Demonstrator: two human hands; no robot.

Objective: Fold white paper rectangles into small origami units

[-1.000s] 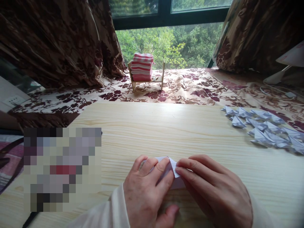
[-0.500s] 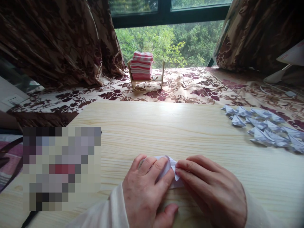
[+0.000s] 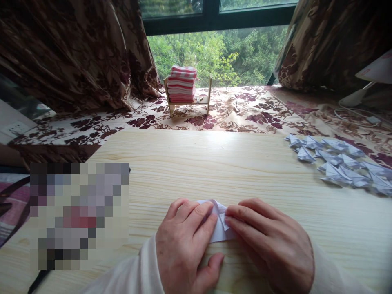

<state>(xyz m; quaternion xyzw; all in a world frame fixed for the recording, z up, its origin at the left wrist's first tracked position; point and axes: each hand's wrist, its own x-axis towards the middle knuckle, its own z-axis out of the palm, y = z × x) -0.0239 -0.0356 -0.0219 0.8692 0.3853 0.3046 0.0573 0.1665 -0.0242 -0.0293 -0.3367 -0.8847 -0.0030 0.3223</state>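
A small piece of folded white paper (image 3: 218, 229) lies on the wooden table between my two hands. My left hand (image 3: 186, 241) holds its left side down, fingers bent over the paper and thumb apart from it on the near side. On the right, my right hand (image 3: 269, 241) pinches a folded flap with its fingertips, which point left. Most of the paper's left part is hidden under my left fingers, and its right end is covered by my right hand.
Several folded white paper pieces (image 3: 343, 163) lie in rows at the table's right. A blurred-out patch (image 3: 79, 216) covers something at the left. Behind the table (image 3: 196, 163), a small wooden stand (image 3: 203, 102) bears folded pink-and-white cloths (image 3: 182, 85). A lamp (image 3: 375, 71) stands far right.
My left fingers have shifted slightly left, showing more of the paper's middle. The flap by my right fingertips has been turned and pressed lower. My right hand has moved a little left.
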